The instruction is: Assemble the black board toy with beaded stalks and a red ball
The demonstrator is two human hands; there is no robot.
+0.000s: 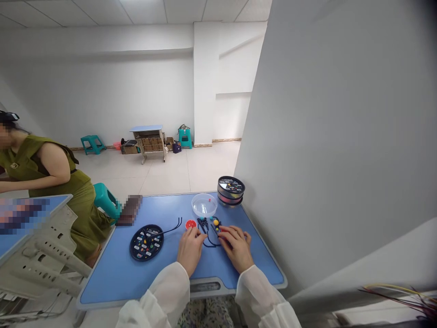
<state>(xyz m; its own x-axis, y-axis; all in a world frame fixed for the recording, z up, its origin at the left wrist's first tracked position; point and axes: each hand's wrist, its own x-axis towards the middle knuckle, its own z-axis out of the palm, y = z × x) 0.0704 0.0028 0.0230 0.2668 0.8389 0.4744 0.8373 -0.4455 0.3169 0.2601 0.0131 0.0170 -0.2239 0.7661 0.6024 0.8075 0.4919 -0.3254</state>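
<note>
My left hand (191,248) hovers low over the blue table with its fingers curled together; what they pinch, if anything, is too small to make out. Just beyond its knuckles lies a round red piece (190,224). My right hand (236,246) has thumb and fingers drawn together beside a small yellow ball (216,222), and its fingers partly cover something red. Between the hands are several small black parts (202,223) and a thin curved black rod (212,246). A clear round dish (204,206) with a tiny red bit in it stands behind them.
Left on the table (116,278), a round black tray (146,243) with coloured dots and white labels has thin black rods across it. A stack of round containers (231,190) stands at the back right, near the grey wall (324,136). A person (58,177) sits at the left table.
</note>
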